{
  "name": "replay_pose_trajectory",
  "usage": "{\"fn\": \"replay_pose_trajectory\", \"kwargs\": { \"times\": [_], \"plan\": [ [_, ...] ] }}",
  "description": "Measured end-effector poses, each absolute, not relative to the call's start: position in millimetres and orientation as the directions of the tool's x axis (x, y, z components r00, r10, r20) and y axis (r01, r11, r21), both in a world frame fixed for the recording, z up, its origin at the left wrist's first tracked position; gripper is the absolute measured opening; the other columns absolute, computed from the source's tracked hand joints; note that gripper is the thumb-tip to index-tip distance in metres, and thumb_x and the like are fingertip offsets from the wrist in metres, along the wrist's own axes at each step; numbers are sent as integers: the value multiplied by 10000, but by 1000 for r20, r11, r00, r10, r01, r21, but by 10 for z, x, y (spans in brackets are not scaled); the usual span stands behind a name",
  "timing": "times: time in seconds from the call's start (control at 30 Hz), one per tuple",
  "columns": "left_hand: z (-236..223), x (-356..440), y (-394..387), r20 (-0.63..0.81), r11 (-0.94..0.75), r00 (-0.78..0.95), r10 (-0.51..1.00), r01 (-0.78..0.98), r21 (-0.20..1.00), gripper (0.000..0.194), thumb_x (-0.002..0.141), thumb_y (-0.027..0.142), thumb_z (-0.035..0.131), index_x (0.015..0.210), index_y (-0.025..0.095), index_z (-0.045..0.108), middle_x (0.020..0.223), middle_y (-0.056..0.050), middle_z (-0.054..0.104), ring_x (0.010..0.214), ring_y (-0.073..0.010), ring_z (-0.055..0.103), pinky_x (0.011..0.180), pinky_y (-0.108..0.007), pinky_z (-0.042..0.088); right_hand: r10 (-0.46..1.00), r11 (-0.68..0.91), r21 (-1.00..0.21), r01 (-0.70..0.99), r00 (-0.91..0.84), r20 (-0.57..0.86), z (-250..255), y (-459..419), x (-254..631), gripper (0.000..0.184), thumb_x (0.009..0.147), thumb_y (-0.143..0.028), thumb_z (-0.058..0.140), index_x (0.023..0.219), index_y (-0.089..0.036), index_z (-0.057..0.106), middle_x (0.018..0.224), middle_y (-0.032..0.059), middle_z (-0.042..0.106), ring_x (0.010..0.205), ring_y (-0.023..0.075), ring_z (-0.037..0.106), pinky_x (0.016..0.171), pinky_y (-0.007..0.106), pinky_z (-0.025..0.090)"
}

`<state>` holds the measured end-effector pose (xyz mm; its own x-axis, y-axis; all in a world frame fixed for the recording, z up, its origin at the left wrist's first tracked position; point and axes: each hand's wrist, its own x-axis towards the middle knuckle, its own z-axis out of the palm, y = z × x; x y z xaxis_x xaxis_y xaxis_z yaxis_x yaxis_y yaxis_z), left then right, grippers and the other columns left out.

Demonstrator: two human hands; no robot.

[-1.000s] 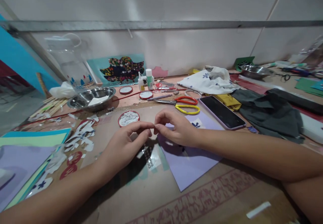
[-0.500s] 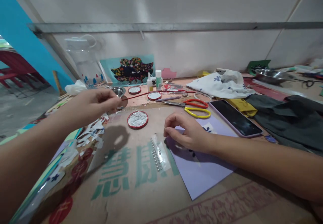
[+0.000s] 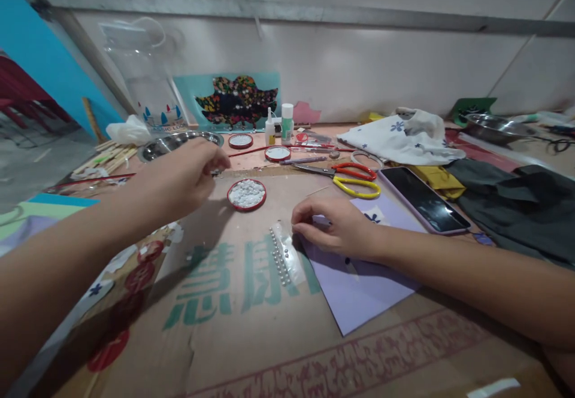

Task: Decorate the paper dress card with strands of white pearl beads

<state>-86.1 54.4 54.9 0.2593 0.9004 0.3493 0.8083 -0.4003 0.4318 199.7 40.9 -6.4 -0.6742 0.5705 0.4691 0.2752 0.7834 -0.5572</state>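
My left hand point(image 3: 193, 173) is held over the near side of a steel bowl point(image 3: 155, 146), fingers curled toward the thumb; whatever is in them is hidden. Right of it lies a red-rimmed lid of white beads point(image 3: 247, 194). My right hand point(image 3: 335, 224) rests on a lilac sheet point(image 3: 368, 302), thumb and forefinger pinched together; I cannot make out anything between them. Beside those fingertips is a small clear bag with silver beads point(image 3: 285, 254). A thin pale stick point(image 3: 317, 191) shows just beyond the right hand. Dark blue flower pieces point(image 3: 374, 215) lie on the sheet.
Behind the hands are scissors point(image 3: 354, 182), a phone point(image 3: 424, 197), two more red-rimmed lids, a glue bottle point(image 3: 269, 131) and a white-capped tube point(image 3: 286, 124). A tall water bottle point(image 3: 144, 81) stands back left. White printed cloth point(image 3: 404, 137) and dark fabric point(image 3: 516, 206) are at right.
The view has tipped downward, so the scene sits higher. My left hand has shifted slightly, showing more of the steel bowl. The thin pale stick now shows beyond my right hand, which stays pinched.
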Motion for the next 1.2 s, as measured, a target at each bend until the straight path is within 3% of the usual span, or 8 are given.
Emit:
{"fn": "replay_pose_trajectory", "kwargs": {
  "times": [0.07, 0.2, 0.4, 0.67, 0.97, 1.2],
  "plan": [
    [486, -747, 485, 272, -493, 416, 868, 789, 366, 167, 832, 201, 531, 913, 204, 678, 868, -5, 620, 781, -174, 553, 719, -287, 386, 533, 815, -502, 290, -715, 452, -60, 410, 2001, 46, 910, -189, 590, 910, -177, 635, 807, 21, 704, 685, 124, 611, 643, 235, 477],
    [311, -481, 328, 145, -577, 580, 802, 686, 444, 187, 901, 332, 565, 902, 207, 705, 911, -35, 694, 832, -200, 608, 743, -309, 436, 446, 873, -385, 299, -810, 381, -76, 420, 1985, 77, 908, -156, 578, 907, -180, 651, 827, 36, 711, 724, 147, 617, 658, 250, 459],
    [37, -358, 279, 202, -759, 746, 634, 550, 349, 249, 987, 250, 497, 1100, 237, 719, 1049, -66, 652, 967, -216, 596, 820, -328, 431, 382, 908, -320, 271, -849, 365, -110, 411, 1942, 103, 953, -159, 565, 903, -172, 653, 840, 49, 705, 761, 153, 625, 671, 251, 467],
    [-41, -357, 339, 194, -793, 783, 591, 520, 317, 206, 973, 216, 536, 1061, 189, 721, 1028, -75, 664, 932, -224, 584, 810, -350, 417, 277, 954, -223, 200, -871, 405, -102, 365, 1920, 190, 1013, -181, 497, 952, -153, 674, 896, 70, 711, 813, 145, 632, 710, 244, 488],
    [-24, -362, 343, 170, -789, 785, 595, 532, 307, 214, 977, 236, 518, 995, 183, 724, 1025, -82, 665, 922, -224, 588, 803, -352, 428, 139, 989, -7, 149, -909, 393, -56, 384, 1911, 315, 1055, -180, 378, 1016, -124, 685, 864, 82, 684, 781, 163, 578, 684, 261, 459],
    [-22, -354, 351, 165, -791, 791, 589, 522, 319, 231, 986, 251, 502, 1020, 193, 723, 1019, -82, 663, 917, -229, 585, 795, -357, 423, 124, 992, -32, 120, -920, 372, -60, 396, 1958, 306, 1035, -134, 392, 938, -119, 682, 862, 76, 669, 787, 158, 571, 720, 255, 457]
  ]
}}
